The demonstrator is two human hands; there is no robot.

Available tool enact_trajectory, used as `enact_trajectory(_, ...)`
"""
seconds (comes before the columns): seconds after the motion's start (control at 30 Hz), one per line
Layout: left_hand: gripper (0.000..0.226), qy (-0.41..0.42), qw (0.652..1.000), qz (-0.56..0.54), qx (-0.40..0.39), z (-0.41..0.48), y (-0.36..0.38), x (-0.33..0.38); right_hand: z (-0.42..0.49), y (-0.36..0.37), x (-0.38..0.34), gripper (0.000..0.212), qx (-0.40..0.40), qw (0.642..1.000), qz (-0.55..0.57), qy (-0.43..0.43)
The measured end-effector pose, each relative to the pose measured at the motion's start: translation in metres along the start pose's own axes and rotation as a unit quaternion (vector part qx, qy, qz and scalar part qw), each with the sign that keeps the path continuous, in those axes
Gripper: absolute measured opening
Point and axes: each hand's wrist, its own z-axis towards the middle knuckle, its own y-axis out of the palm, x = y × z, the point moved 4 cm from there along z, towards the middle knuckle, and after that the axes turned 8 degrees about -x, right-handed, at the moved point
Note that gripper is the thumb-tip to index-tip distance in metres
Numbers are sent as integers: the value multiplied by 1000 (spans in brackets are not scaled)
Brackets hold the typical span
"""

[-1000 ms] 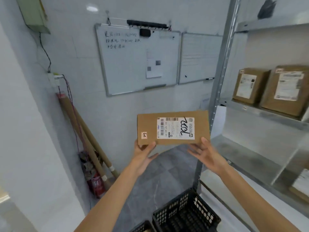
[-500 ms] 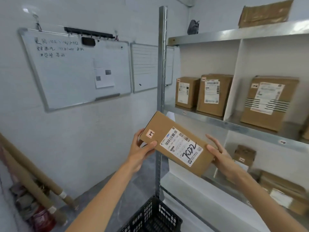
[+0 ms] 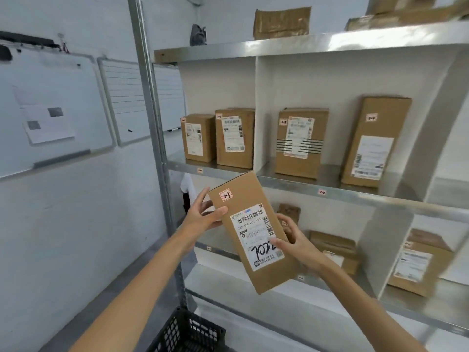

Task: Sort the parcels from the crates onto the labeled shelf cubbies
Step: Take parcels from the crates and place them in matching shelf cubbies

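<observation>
Left hand (image 3: 200,221): shown bare.
Right hand (image 3: 300,246): shown bare.
Left forearm (image 3: 142,283): seen uncovered down to the frame edge.
Right forearm (image 3: 360,303): seen uncovered likewise.

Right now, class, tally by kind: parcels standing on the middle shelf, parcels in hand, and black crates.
Parcels on the middle shelf: 4
Held parcel, in left hand and right hand: 1
Black crate: 1
Total: 6

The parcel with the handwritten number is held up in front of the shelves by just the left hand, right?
Not quite: both hands hold it. In the head view the left hand grips the parcel near its top and the right hand grips its lower side, in front of the shelves.
</observation>
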Motion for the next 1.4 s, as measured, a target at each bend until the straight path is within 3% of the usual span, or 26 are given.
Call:
enact_trajectory(0.1,89,6,1000,-25,10,11,22,-9,-12,-2,12,72,65,997,44,-16)
enact_trajectory(0.27,68,-48,994,-6,-93,1,69,-51,-32,6,27,64,176,977,116,-32)
enact_trajectory(0.43,67,-57,991,-21,-116,-5,92,-58,-49,12,36,65,243,964,107,-34)
enact_trajectory(0.6,43,-47,992,-12,-119,-16,118,-51,-79,10,33,77,326,944,41,-8)
enact_trajectory(0.77,38,-38,993,10,-110,-33,152,-52,-130,4,39,73,388,922,-8,1)
enact_trajectory(1.07,35,-62,971,49,-225,-66,262,-67,-249,-14,73,59,485,873,21,40)
enact_trajectory(1.4,34,-67,960,60,-266,-84,406,-85,-360,-100,113,56,537,839,-24,85)
